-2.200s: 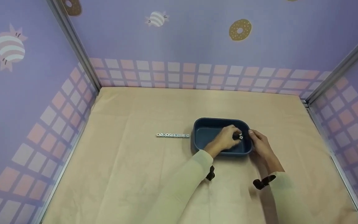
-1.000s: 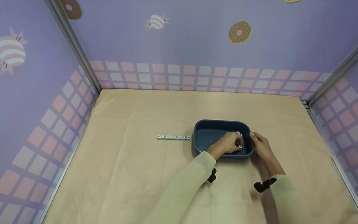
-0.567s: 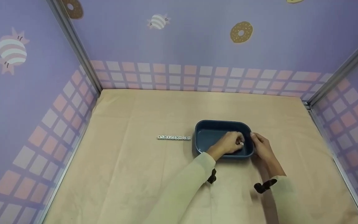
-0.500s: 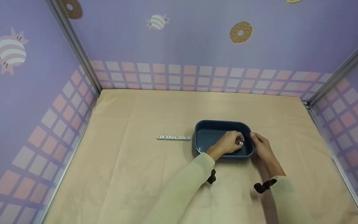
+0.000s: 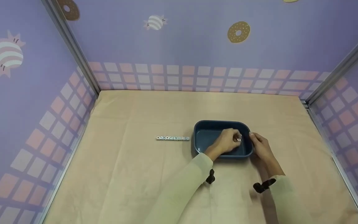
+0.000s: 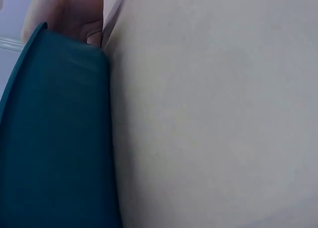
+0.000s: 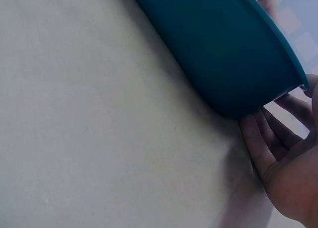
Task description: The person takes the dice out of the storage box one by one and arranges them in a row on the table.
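Inside the blue box, toward its right end, my left hand pinches a small white die at the fingertips; part of another may show just above it. My right hand grips the right end of the box, thumb at the rim. In the right wrist view, the fingers of the right hand lie against the outer end and low edge of the box. The left wrist view shows the box's outer wall, with part of a hand beyond its end.
A straight row of small white dice lies left of the box on the beige cloth. Purple walls with pink and white squares stand behind and at both sides, joined by grey metal posts.
My left hand has shifted slightly up and left within the box, and the die moves with its fingertips. The right hand keeps its hold on the box, and the row of dice is unchanged.
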Demonstrator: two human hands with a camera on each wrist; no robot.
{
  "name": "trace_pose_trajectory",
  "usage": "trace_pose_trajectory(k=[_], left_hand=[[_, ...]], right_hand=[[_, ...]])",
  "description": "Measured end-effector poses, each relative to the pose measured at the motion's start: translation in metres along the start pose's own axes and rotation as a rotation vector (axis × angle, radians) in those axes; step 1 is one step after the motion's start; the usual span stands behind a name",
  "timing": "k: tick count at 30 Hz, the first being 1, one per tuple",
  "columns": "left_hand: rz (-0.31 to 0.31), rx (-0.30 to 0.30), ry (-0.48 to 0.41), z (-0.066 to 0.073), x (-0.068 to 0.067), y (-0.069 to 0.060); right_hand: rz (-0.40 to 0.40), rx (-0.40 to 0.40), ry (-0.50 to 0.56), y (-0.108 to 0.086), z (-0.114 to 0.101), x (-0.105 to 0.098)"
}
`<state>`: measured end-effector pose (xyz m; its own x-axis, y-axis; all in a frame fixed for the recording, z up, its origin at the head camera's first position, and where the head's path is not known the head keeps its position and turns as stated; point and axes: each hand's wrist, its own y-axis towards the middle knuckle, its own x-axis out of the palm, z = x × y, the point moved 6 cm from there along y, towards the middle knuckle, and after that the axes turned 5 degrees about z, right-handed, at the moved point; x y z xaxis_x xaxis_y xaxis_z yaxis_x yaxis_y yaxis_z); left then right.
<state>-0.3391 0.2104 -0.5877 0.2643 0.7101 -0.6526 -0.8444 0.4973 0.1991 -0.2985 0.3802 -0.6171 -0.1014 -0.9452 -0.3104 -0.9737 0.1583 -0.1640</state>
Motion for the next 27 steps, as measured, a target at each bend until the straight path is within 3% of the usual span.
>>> trace_pose_trajectory(k=[7,12,15,21,24,27], left_hand=[[0.098,0.079,-0.105,0.014,-0.026,-0.007],[0.103,0.161,-0.139,0.029,-0.056,-0.028],[0.118,0.208,-0.151,0.030,-0.079,-0.045],[0.134,0.235,-0.116,0.017,-0.128,-0.085],[0.144,0.206,-0.086,0.001,-0.151,-0.105],[0.177,0.138,-0.058,-0.023,-0.175,-0.121]], right_hand=[[0.011,0.025,0.000,0.002,0.000,0.001],[0.018,0.035,-0.020,0.001,-0.001,0.001],[0.024,0.028,-0.011,-0.001,-0.002,0.002],[0.019,0.031,-0.007,-0.002,0.000,0.000],[0.016,0.029,-0.011,-0.003,0.000,0.000],[0.015,0.022,-0.006,-0.004,0.001,0.001]])
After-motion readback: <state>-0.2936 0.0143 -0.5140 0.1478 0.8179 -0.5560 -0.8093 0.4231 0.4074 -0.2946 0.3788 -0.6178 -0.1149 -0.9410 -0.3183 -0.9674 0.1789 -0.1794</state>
